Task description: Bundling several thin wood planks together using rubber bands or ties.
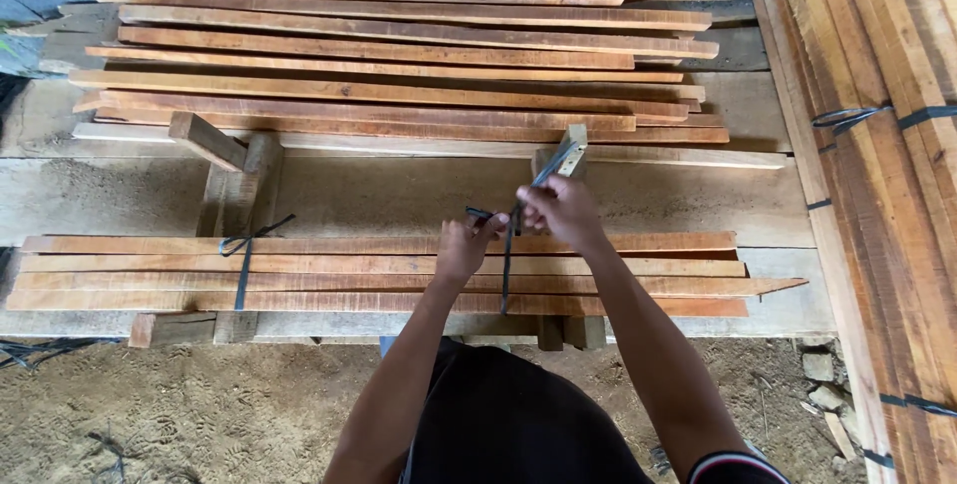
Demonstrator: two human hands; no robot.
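Note:
A bundle of long thin wooden slats [329, 273] lies across the near edge of a wooden workbench [399, 195]. A dark strap [505, 280] runs around the bundle right of its middle. My left hand [467, 245] grips this strap just above the slats. My right hand [560, 210] pinches the strap's free end and holds it up and to the right, toward a short upright wooden post [570, 150]. A second dark strap [243, 260] sits tied in a knot around the bundle's left part.
A large loose pile of similar slats [399, 55] covers the back of the bench. Bundles of strapped slats [877, 165] lean at the right. Wooden support blocks [224, 170] stand at the left. Sandy ground [179, 414] with stones lies below.

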